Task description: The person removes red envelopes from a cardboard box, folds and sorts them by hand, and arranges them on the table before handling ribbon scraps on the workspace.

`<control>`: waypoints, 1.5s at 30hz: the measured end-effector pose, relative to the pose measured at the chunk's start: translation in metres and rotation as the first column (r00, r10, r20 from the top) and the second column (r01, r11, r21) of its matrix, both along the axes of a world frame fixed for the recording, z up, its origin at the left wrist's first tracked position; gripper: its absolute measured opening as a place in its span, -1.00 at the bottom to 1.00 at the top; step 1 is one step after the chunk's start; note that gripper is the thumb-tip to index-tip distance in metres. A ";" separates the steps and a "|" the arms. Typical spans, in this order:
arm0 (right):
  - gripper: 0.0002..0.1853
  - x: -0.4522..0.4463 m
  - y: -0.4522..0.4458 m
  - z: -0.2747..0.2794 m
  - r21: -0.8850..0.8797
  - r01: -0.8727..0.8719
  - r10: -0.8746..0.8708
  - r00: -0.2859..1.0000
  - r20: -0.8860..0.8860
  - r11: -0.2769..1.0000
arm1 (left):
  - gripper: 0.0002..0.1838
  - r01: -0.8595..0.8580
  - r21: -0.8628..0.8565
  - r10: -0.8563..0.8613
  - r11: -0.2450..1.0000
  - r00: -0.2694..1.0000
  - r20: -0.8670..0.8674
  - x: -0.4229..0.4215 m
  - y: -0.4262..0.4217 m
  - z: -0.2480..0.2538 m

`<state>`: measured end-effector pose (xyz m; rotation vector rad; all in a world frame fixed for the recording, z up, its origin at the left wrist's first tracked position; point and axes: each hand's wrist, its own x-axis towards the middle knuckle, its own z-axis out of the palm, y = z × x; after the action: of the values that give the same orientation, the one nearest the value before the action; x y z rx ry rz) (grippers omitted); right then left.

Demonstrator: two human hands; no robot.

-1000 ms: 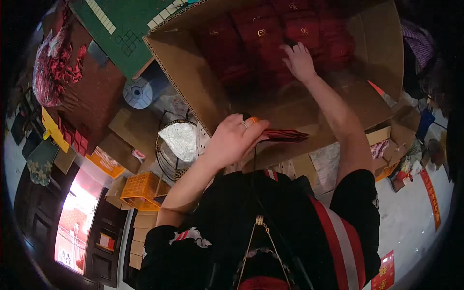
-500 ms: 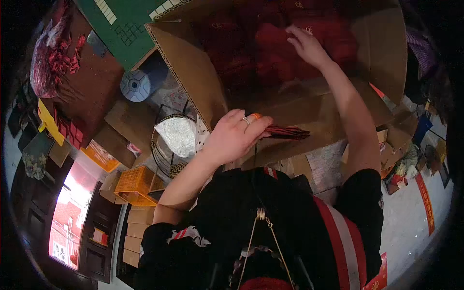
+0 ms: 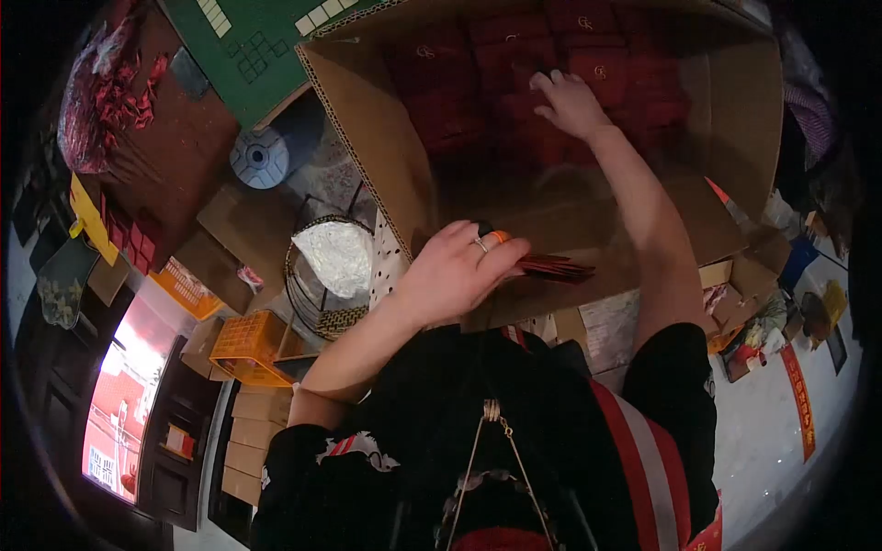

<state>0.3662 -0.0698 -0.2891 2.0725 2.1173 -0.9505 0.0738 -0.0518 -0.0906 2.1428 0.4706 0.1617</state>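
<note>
A large open cardboard box (image 3: 409,170) fills the upper middle of the head view. Inside, at its far end, dark red flat packets (image 3: 597,69) with gold emblems lie in rows of stacks. My right hand (image 3: 571,106) reaches in over these stacks, its fingers apart and a little bent, with nothing seen in it. Whether its fingertips touch a packet I cannot tell. Near the box's front edge, my left hand (image 3: 469,266) is closed around a bundle of thin dark red packets (image 3: 556,268), whose ends fan out to the right. An orange band is on one of its fingers.
A green mahjong table (image 3: 248,55) with white tiles stands behind the box on the left. Below it are a round blue-grey base (image 3: 259,161) and a wire basket with a silvery liner (image 3: 335,259). Orange crates (image 3: 248,349) and cardboard boxes stand at the left.
My right hand has shifted slightly left and down, and its fingers are more bent. My left hand still holds the bundle. The view has tilted slightly, showing more of the stacks.
</note>
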 end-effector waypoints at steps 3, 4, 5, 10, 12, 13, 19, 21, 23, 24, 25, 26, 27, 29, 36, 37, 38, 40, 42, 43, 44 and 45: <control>-0.53 -0.001 0.013 -0.030 0.179 -0.143 0.121 0.984 0.128 0.974 | -0.67 0.010 0.018 -0.010 1.000 1.000 0.001 0.002 0.001 0.001; -0.53 0.000 0.014 -0.033 0.181 -0.145 0.123 0.984 0.128 0.973 | -0.66 0.015 0.019 -0.015 1.000 1.000 0.002 0.002 0.002 0.001; -0.51 0.001 0.013 -0.035 0.232 -0.171 0.147 0.982 0.118 0.958 | -0.66 0.012 0.020 -0.012 1.000 1.000 0.000 0.002 0.003 0.001; -0.55 -0.003 -0.004 0.016 0.092 -0.043 0.042 0.999 0.013 0.995 | -0.67 -0.014 -0.010 0.015 1.000 0.998 0.053 0.000 0.006 0.002; -0.69 -0.001 -0.017 0.047 -0.078 0.036 -0.045 0.991 -0.127 0.996 | -0.67 -0.021 -0.002 0.021 1.000 0.998 0.051 0.000 0.004 0.002; -0.69 0.005 -0.024 0.054 -0.078 0.031 -0.040 0.992 -0.122 0.997 | -0.67 -0.022 0.008 0.021 1.000 0.999 0.046 0.000 0.003 0.002; -0.80 0.022 -0.025 0.071 -0.104 -0.142 0.122 0.976 -0.179 0.984 | -0.62 -0.021 -0.022 0.023 1.000 0.998 0.050 0.001 0.005 0.001; -0.80 0.016 -0.010 0.053 -0.052 -0.087 0.082 0.992 -0.099 0.995 | -0.62 -0.013 -0.015 0.014 1.000 0.999 0.033 0.001 0.002 -0.001; -0.79 0.006 0.010 0.031 0.007 -0.035 0.035 0.999 -0.024 0.999 | -0.61 -0.003 -0.005 0.003 1.000 1.000 0.013 0.000 0.000 0.000; -0.76 0.003 0.021 0.019 0.065 -0.009 0.011 0.999 -0.041 0.998 | -0.64 -0.030 0.014 0.029 0.999 0.999 0.040 0.001 0.001 0.001; -0.73 0.003 0.032 0.005 0.124 0.018 -0.010 0.998 -0.061 0.992 | -0.68 -0.058 0.034 0.055 0.998 0.996 0.067 0.002 0.003 0.001; -0.73 0.004 0.045 -0.010 0.129 0.018 -0.009 0.998 -0.065 0.992 | -0.68 -0.058 0.039 0.055 0.998 0.996 0.063 0.002 0.003 -0.001; -0.70 0.005 0.053 -0.027 0.030 -0.006 0.005 0.999 0.043 1.000 | -0.67 -0.045 0.019 0.044 0.999 0.997 0.058 0.002 0.003 -0.001; -0.68 0.002 0.058 -0.046 -0.076 -0.013 0.024 0.988 0.150 0.997 | -0.66 -0.025 -0.008 0.026 1.000 0.998 0.054 0.001 0.003 -0.001; -0.66 -0.008 0.033 -0.005 0.203 -0.154 0.112 0.973 0.204 0.967 | -0.65 -0.040 -0.011 0.040 0.999 0.997 0.062 0.002 0.005 -0.001; -0.67 -0.006 0.024 0.002 0.213 -0.164 0.135 0.980 0.145 0.963 | -0.65 -0.042 -0.019 0.043 0.999 0.997 0.062 0.002 0.006 0.000; -0.67 -0.004 0.013 0.006 0.210 -0.167 0.138 0.979 0.149 0.963 | -0.65 -0.044 -0.022 0.045 0.999 0.997 0.066 0.002 0.005 0.000; -0.58 -0.002 -0.004 0.014 0.236 -0.156 0.150 0.988 0.044 0.959 | -0.62 -0.066 -0.027 0.068 0.997 0.995 0.079 0.001 0.004 -0.001; -0.53 -0.001 0.001 0.031 0.164 -0.151 0.159 0.987 -0.035 0.975 | -0.62 -0.043 -0.042 0.045 0.998 0.998 0.052 0.000 0.003 -0.002; -0.53 -0.007 0.012 0.041 0.047 0.063 -0.056 0.988 -0.147 0.997 | -0.62 -0.018 -0.061 0.020 0.998 1.000 0.025 0.000 0.003 -0.002; -0.54 -0.002 0.024 0.040 -0.028 0.114 -0.117 0.983 -0.139 0.993 | -0.62 -0.018 -0.060 0.020 0.998 1.000 0.023 0.000 0.004 -0.001; -0.54 0.003 0.037 0.039 -0.102 0.166 -0.178 0.976 -0.123 0.981 | -0.62 -0.030 -0.048 0.031 0.998 0.999 0.031 0.000 0.004 0.000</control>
<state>0.3689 -0.0333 -0.2497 2.2346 1.9334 -1.2127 0.0738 -0.0477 -0.0910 2.0845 0.4843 0.1990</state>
